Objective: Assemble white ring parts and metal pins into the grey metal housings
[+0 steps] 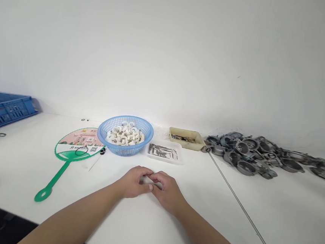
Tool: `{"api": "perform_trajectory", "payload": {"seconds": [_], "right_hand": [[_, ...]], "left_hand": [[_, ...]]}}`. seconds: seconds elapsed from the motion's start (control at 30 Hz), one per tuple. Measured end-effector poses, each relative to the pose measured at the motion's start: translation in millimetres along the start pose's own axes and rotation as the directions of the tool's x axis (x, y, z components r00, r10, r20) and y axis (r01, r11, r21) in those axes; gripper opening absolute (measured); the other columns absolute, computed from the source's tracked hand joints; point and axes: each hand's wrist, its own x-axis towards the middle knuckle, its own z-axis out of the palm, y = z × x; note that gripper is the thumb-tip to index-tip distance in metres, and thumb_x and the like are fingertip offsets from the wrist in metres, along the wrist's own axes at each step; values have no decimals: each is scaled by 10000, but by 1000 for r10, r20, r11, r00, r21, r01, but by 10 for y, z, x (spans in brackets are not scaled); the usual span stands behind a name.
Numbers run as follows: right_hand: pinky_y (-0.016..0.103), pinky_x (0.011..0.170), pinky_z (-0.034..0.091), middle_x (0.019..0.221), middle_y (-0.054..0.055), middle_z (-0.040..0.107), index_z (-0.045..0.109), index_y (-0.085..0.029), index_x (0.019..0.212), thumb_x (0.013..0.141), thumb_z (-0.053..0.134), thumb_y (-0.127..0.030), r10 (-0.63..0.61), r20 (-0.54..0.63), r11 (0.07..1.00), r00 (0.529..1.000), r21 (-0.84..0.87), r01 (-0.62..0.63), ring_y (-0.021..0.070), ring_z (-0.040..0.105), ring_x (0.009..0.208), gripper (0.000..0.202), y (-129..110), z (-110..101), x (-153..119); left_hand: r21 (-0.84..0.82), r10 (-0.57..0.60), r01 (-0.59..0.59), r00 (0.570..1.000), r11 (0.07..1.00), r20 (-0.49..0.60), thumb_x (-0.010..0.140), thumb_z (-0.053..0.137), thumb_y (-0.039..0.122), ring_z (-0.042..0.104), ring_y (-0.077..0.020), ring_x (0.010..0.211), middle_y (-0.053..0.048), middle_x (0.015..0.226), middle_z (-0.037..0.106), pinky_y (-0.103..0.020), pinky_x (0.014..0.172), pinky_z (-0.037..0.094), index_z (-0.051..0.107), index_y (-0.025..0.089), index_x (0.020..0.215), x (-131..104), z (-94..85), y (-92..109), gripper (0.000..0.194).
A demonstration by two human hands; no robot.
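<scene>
My left hand [135, 182] and my right hand [168, 191] rest on the white table [142, 226], fingertips and thumbs meeting. Between them they form a loop, and the bare tabletop shows through it. Each hand has its thumb apart from its curved fingers, and I see nothing held in either. Just beyond the hands lies a shallow clear tray [179, 158] of thin dark metal pins [162, 151]. Behind my left hand stands a blue plastic basket [123, 151] with many white curved parts [127, 134] inside.
A green-handled fan [57, 173] lies at left, a black ring [81, 151] on it. A blue crate [9, 112] stands far left. Right of the tray are a yellowish bin [187, 144], a heap of grey metal castings [248, 152] and a long thin rod [240, 204].
</scene>
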Motion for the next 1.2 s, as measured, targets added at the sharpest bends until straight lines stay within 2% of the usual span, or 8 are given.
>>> {"api": "perform_trajectory", "payload": {"seconds": [0.33,0.8,1.07,1.2], "right_hand": [[276,701,446,828,24,589,639,-203,820,754,557,-253,0,8,1000,1000,0,0,159,569,766,117,-1,-5,1],[299,717,453,844,30,601,648,-207,832,740,556,-277,8,16,1000,1000,2,-8,177,574,780,148,7,-21,48],[309,717,457,839,32,604,641,-210,815,751,549,-307,5,15,1000,1000,-3,-5,184,580,780,149,13,-28,64],[307,700,456,823,31,601,646,-210,801,748,551,-323,7,17,1000,1000,-13,-7,184,576,764,157,8,-34,68]], "left_hand": [[5,-22,22,1000,1000,1,714,617,273,536,-208,940,-20,1024,636,-310,854,426,618,216,1037,6,7,-22,329],[4,45,-45,999,999,-13,709,617,277,557,-202,910,-8,998,649,-313,854,416,626,205,1005,44,-14,-2,305],[16,23,-23,1000,1000,15,718,604,264,559,-204,889,-13,981,647,-300,787,450,634,212,995,65,-19,3,283],[22,33,-33,999,999,6,713,614,278,551,-204,902,-17,986,643,-315,837,438,633,210,993,70,-18,-19,290]]}}
